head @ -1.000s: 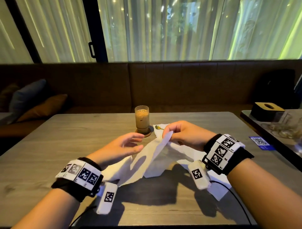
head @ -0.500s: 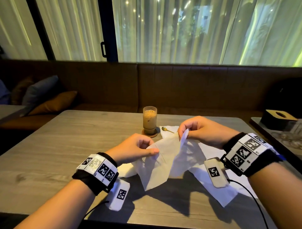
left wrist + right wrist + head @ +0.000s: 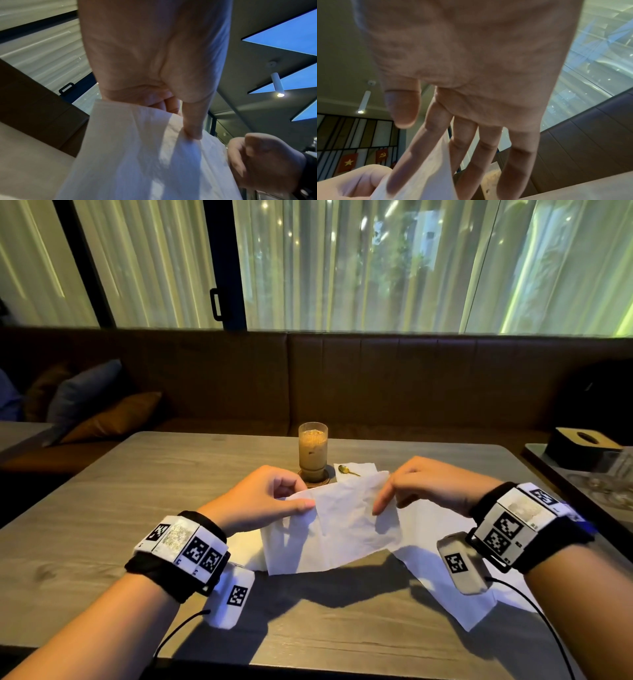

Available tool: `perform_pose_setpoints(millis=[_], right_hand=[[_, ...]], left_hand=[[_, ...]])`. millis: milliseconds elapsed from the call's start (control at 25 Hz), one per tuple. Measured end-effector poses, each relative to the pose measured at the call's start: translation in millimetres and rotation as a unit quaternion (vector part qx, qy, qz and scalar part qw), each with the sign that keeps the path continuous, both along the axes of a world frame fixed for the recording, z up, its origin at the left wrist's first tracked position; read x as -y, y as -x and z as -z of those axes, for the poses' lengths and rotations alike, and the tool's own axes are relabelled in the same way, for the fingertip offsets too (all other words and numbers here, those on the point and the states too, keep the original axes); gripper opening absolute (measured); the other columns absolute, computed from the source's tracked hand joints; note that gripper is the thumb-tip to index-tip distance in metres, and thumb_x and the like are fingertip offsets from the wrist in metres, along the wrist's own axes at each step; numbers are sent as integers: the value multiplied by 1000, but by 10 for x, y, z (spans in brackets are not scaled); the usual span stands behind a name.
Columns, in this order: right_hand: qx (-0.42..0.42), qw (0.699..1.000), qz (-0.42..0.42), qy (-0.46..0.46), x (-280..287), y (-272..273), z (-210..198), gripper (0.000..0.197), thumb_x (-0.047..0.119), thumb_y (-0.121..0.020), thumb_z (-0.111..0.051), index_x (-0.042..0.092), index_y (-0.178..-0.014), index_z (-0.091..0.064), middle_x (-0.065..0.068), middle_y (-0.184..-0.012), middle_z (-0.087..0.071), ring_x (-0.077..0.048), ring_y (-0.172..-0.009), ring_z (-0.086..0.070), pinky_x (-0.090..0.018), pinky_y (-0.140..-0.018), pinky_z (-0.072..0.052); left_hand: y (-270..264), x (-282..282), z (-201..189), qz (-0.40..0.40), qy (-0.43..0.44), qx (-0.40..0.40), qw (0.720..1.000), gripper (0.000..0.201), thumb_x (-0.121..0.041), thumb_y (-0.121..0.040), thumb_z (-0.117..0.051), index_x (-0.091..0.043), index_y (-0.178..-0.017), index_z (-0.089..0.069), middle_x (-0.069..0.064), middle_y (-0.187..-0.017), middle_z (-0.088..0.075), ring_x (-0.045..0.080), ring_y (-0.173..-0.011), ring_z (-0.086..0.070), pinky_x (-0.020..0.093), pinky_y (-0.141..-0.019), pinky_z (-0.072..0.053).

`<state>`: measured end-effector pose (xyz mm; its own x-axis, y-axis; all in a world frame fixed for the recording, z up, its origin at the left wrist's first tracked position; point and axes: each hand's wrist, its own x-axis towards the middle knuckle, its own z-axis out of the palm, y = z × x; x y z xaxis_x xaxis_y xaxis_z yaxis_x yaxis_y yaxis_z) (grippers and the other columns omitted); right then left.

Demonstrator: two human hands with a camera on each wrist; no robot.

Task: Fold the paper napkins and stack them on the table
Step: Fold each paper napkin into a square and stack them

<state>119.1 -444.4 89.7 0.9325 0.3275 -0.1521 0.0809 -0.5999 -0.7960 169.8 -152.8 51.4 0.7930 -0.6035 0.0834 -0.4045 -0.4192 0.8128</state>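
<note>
Booth seating and curtained windows behind; grey wood-grain table (image 3: pixel 102 508) in front, lit low and yellow

Left hand (image 3: pixel 263 498) pinches the near-left top edge of a white paper napkin (image 3: pixel 339 529), thumb on the near face and fingers curled behind; the left wrist view shows the thumb tip (image 3: pixel 192 134) pressed into the sheet. Right hand (image 3: pixel 424 484) holds the opposite top corner, index finger (image 3: pixel 382 501) laid straight down the near face; in the right wrist view the sheet (image 3: pixel 426 175) passes between the index and middle fingers, thumb free of it. So: a light two-finger hold on that side, a firm pinch on the other

Napkin hangs between the two grips, raised off the table, lower edge near the surface or touching it, cannot tell which. It looks opened out, creased but unfolded

Below and outward of the right grip, more white napkin paper (image 3: pixel 455 601) lies flat and loose on the table. Under the left grip, a further patch of white (image 3: pixel 246 549); whether it is a folded piece cannot be told

Beyond both grips: iced coffee glass (image 3: pixel 312 451) on a coaster, small spoon (image 3: pixel 346 470) on its own napkin

Judgement: task is early. No clear folded stack visible. First fold of the held sheet not yet made; loose sheets remain after it, then stacking
</note>
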Motion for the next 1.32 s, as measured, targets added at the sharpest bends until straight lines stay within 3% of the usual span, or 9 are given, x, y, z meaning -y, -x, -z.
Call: perform_pose_setpoints(millis=[120,400,520,680,760,880,1040,1200,1320], right_hand=[[50,996,72,-7,-37,-25,23,22,27,-95,-66,17,-93,-86,1,-102,-81,-17,-105,-69,-39,-96,-53],[249,952,178,-11,-286,-54,220,15,37,-94,-69,30,-103,-78,14,-105,-72,-4,-103,-64,-28,-85,-49],[240,959,144,-38,-481,64,217,19,41,-94,-69,29,-104,-79,16,-97,-76,2,-94,-67,-18,-77,-49],[221,970,98,-15,-672,139,257,41,56,-90,-68,34,-124,-73,15,-111,-75,-1,-104,-67,-27,-88,-56],[195,976,97,12,-734,113,269,48,58,-93,-62,32,-132,-68,12,-121,-72,-6,-107,-66,-30,-92,-56],[38,988,137,-64,-747,33,349,56,71,-94,-47,28,-116,-74,3,-109,-75,-16,-94,-70,-36,-87,-56],[-186,947,140,-220,-788,16,525,87,90,-80,-40,19,-118,-74,-17,-112,-77,-37,-107,-74,-45,-96,-57],[-220,887,164,-372,-936,-23,599,70,79,-88,-45,25,-125,-72,-13,-121,-76,-37,-119,-67,-51,-111,-47],[-247,862,209,-390,-990,-84,571,58,71,-88,-58,24,-116,-76,-15,-118,-77,-39,-120,-66,-56,-110,-47]], left_hand=[[26,-59,-70,7,-8,3,1000,8,-25,-93,-74,-20,-91,-79,-2,-91,-79,10,-85,-72,24,-76,-58],[142,-87,-132,-31,77,-23,996,18,-32,-95,-66,-17,-93,-77,3,-96,-75,19,-91,-69,28,-78,-56],[159,-67,-135,-77,123,-21,989,20,-30,-97,-64,-15,-99,-76,4,-98,-75,21,-94,-70,26,-76,-57],[167,-50,-141,-105,173,-29,979,16,-25,-97,-66,-13,-101,-76,2,-94,-78,16,-87,-73,24,-71,-59],[173,-40,-134,-114,194,-34,974,13,-21,-96,-68,-16,-105,-75,1,-96,-78,17,-89,-75,25,-71,-61],[179,-10,-108,-132,228,-50,963,19,-21,-96,-68,-23,-115,-72,-3,-105,-78,14,-98,-75,25,-72,-61],[163,44,-21,-171,273,-56,945,25,-21,-96,-69,-25,-120,-70,-12,-104,-77,7,-99,-74,23,-72,-61],[136,96,108,-207,287,-64,933,28,-21,-96,-69,-26,-124,-68,-8,-112,-75,10,-101,-74,23,-71,-61],[106,114,204,-241,279,-67,927,29,-21,-97,-68,-27,-126,-66,-7,-116,-73,13,-105,-71,26,-73,-59]])
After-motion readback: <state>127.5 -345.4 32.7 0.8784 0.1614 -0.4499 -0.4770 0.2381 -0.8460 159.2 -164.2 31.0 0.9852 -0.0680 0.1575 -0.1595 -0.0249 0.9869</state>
